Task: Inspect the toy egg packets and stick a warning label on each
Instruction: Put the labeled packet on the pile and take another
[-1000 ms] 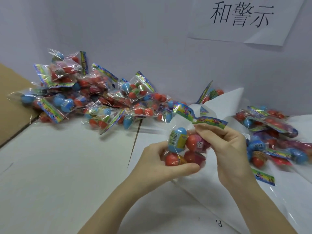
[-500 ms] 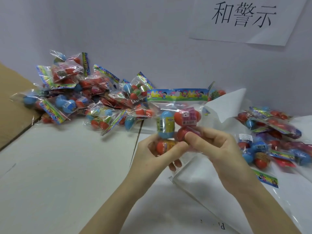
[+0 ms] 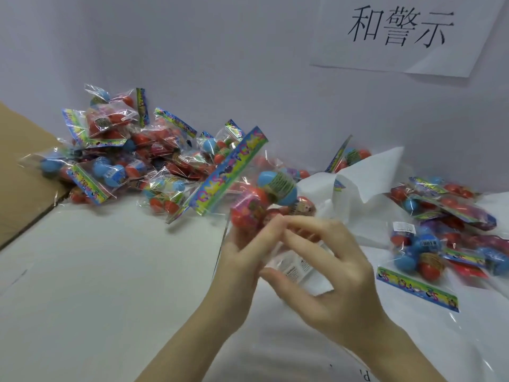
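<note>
A clear toy egg packet (image 3: 264,197) with red and blue eggs and a colourful header strip is held above the table's middle, tilted so the strip points up and left. My left hand (image 3: 242,257) grips its lower end from the left. My right hand (image 3: 327,274) pinches the same end from the right with thumb and fingers. A white printed label (image 3: 298,271) shows between my hands, partly hidden by my fingers.
A big heap of egg packets (image 3: 132,158) lies at the back left against the wall. A smaller group of packets (image 3: 446,230) lies on white plastic sheeting (image 3: 366,186) at the right. A cardboard flap (image 3: 19,166) borders the left edge. A paper sign (image 3: 399,31) hangs on the wall.
The packet has been turned in my hands: its header strip swung from level at the top to slanting up-left, and the eggs rolled over. Both hands stayed on it.
</note>
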Demonstrator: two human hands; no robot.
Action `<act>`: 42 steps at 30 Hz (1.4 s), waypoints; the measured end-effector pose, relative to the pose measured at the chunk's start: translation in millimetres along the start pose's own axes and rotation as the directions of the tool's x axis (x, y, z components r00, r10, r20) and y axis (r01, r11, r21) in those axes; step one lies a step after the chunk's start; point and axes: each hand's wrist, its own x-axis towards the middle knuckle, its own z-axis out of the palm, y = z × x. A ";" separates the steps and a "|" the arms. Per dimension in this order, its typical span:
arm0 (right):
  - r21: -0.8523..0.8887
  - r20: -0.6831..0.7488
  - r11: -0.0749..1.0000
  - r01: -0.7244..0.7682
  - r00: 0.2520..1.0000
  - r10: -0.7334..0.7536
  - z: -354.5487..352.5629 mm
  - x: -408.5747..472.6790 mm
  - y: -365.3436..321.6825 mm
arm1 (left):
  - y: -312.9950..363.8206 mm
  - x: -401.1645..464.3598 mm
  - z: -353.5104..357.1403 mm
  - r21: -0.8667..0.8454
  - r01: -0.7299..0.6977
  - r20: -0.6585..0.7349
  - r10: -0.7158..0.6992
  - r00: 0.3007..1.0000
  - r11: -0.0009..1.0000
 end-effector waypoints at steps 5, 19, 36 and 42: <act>-0.019 -0.149 0.968 -0.250 0.958 0.244 -7.5 8.7 4.4 | 8.9 3.7 -4.2 -0.028 0.090 -0.107 -0.092 0.990 0.996; 0.429 0.089 0.697 -0.574 0.795 0.600 -18.7 15.2 9.3 | 10.5 5.1 -4.4 0.030 0.107 -0.116 -0.103 0.988 0.994; -0.135 -0.228 0.945 -0.297 0.938 0.262 -16.0 12.2 12.5 | 6.9 6.0 -5.9 -0.105 0.229 -0.079 -0.238 0.968 0.968; -0.354 0.020 0.927 0.120 0.992 -0.121 -1.9 1.0 10.3 | 5.5 7.2 -5.7 -0.203 0.169 -0.124 -0.196 0.973 0.965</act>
